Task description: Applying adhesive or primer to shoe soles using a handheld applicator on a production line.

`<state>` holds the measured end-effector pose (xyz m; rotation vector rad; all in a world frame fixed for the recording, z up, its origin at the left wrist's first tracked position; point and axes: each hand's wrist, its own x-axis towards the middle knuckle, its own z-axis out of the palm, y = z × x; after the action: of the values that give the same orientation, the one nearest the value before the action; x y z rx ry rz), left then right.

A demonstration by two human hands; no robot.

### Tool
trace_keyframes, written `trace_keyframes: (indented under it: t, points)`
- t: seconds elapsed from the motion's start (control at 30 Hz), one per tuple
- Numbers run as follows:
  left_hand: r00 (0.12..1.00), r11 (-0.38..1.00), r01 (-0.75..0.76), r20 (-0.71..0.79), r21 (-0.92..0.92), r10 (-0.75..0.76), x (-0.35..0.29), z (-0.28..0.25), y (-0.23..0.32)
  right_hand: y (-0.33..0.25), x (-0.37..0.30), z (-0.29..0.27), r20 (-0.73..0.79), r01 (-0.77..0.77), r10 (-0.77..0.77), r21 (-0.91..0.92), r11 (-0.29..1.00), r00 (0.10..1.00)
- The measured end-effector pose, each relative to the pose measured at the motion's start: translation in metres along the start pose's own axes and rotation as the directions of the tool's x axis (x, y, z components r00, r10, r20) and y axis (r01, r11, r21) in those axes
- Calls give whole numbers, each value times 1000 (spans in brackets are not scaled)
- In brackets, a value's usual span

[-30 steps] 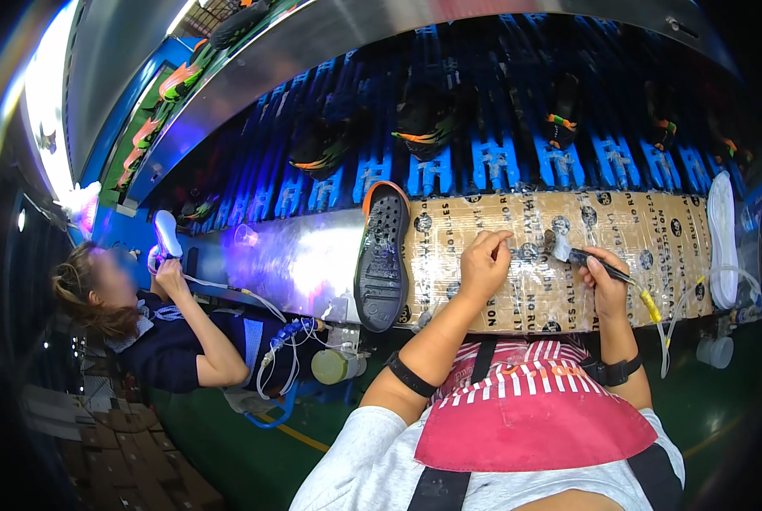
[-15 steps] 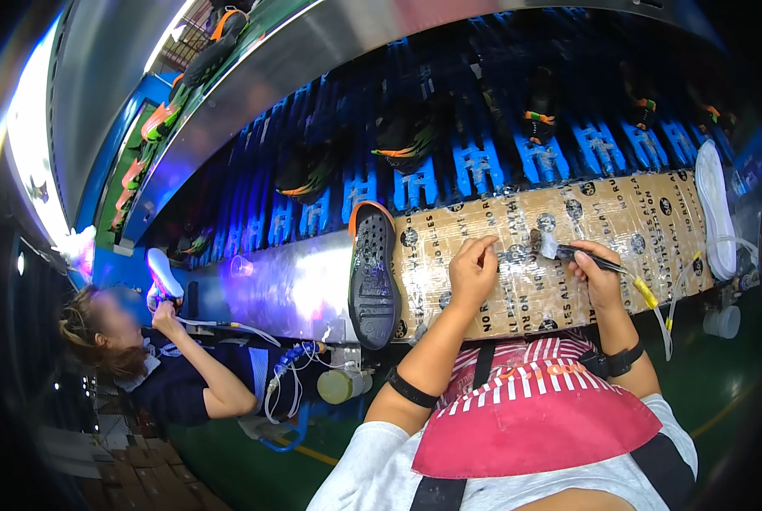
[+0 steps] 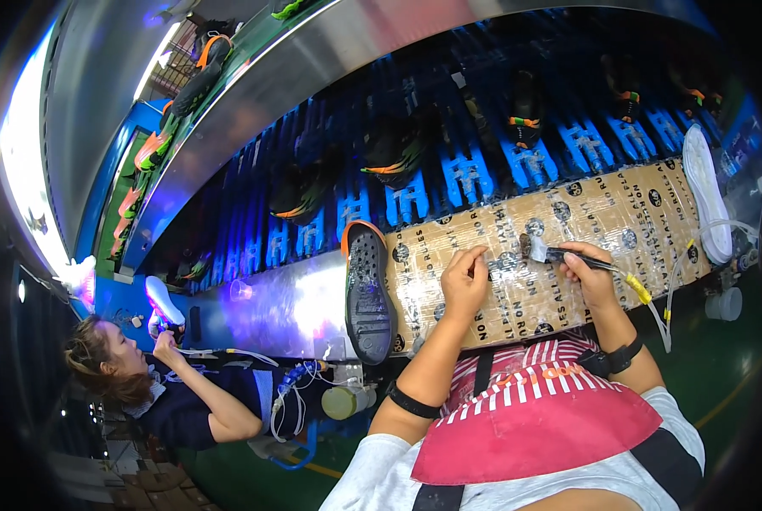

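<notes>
A black-handled glue brush (image 3: 535, 249) with a pale, dark-tipped head is gripped in my right hand (image 3: 587, 271); a yellow fitting and a clear tube trail from its handle. The brush head hovers over or touches the cardboard (image 3: 560, 294); I cannot tell which. My left hand (image 3: 464, 283) is over the cardboard too, its fingers curled together and nothing visible in them. To its left lies a black shoe sole (image 3: 368, 298) with an orange edge at the far end and holes in its upper half. At the right end of the cardboard rests a white sole (image 3: 706, 196).
Blue racks (image 3: 466, 179) holding dark shoes line the far side, under a metal ledge (image 3: 338, 47). Left of the black sole is a shiny metal tabletop (image 3: 270, 298). A co-worker (image 3: 198, 387) there holds a pale sole (image 3: 161, 300). A lidded container (image 3: 344, 400) hangs by the table's near edge.
The whole view has shifted slightly, with racks and soles now a little further left. My right hand still holds the brush, and my left hand stays curled beside it.
</notes>
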<state>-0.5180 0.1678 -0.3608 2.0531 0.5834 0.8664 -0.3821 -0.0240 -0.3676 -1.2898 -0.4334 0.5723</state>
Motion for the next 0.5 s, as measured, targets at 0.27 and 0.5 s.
trace_keyframes:
  t: [0.27, 0.5]
  points:
    - [1000, 1000, -13, -3, 15, 13, 0, 0, -3, 1, 0, 2, -28, -5, 4, -12, 1000, 1000]
    - [1000, 1000, -3, 0, 13, 3, 0, -1, -2, -2, 0, 3, -24, -7, 7, -11, 1000, 1000]
